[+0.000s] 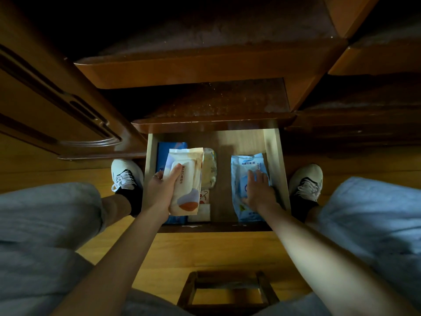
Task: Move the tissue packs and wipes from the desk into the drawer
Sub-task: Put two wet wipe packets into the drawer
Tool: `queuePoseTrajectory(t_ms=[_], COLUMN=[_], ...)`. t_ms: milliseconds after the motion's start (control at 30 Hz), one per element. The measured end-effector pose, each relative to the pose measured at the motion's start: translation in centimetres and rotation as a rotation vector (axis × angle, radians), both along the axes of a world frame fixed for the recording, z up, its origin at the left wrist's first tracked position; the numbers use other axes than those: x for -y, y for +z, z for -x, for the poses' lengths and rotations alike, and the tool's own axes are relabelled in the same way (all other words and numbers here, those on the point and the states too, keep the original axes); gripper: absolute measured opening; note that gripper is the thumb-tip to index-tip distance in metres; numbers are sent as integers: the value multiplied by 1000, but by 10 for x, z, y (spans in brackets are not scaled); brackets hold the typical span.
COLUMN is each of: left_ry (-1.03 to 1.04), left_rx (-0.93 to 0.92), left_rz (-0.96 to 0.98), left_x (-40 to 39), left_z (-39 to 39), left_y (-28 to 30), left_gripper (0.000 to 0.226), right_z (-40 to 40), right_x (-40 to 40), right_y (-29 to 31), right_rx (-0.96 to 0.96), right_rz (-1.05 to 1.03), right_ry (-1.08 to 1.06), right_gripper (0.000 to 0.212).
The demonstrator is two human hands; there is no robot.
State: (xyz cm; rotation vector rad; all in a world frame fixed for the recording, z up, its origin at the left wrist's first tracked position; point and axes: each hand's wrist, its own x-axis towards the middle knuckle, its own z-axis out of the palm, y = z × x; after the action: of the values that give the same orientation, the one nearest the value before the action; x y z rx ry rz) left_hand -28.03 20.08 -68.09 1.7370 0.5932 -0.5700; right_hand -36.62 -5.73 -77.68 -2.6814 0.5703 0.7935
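The wooden drawer (274, 147) stands pulled out below the desk edge. My left hand (160, 190) grips a white and orange wipes pack (188, 192) with a flip lid, held over the drawer's left half. My right hand (259, 190) lies flat with fingers spread on a light blue wipes pack (245, 165) that rests on the drawer floor at the right side. A dark blue tissue pack (165, 151) lies along the drawer's left wall, partly hidden under the held pack. A pale yellowish pack (210, 169) sits in the middle-left.
The desk's dark wooden front (205, 124) overhangs the drawer's far end. Smaller white packets (204, 207) lie near the drawer's front. My shoes (125, 176) stand on the wooden floor on either side. A wooden stool (227, 290) sits beneath me.
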Motion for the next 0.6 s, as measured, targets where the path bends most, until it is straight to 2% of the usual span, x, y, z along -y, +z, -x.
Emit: queuePoseTrajectory(t_ms=[100, 233, 300, 367, 433, 500, 600], left_ry=[-15, -48, -98, -163, -278, -373, -472], left_rx=[51, 63, 72, 60, 19, -49, -85], left_rz=[-65, -59, -33, 7, 9, 14, 33], left_x=[1, 6, 14, 28, 48, 73, 113], left_z=[1, 3, 5, 5, 3, 3, 6], left_y=[-1, 2, 3, 1, -5, -17, -40], left_gripper=[39, 35, 35, 26, 14, 13, 6], right_z=[0, 6, 2, -5, -11, -11, 0], right_x=[-9, -11, -9, -5, 5, 20, 45], right_y=[1, 0, 5, 14, 27, 45, 63], right_rx=[-16, 12, -4, 37, 214, 451, 692], right_rz=[53, 59, 44, 8, -21, 26, 97], right_ry=[-77, -105, -120, -164, -213, -214, -238], right_gripper=[118, 112, 104, 85, 57, 32, 15])
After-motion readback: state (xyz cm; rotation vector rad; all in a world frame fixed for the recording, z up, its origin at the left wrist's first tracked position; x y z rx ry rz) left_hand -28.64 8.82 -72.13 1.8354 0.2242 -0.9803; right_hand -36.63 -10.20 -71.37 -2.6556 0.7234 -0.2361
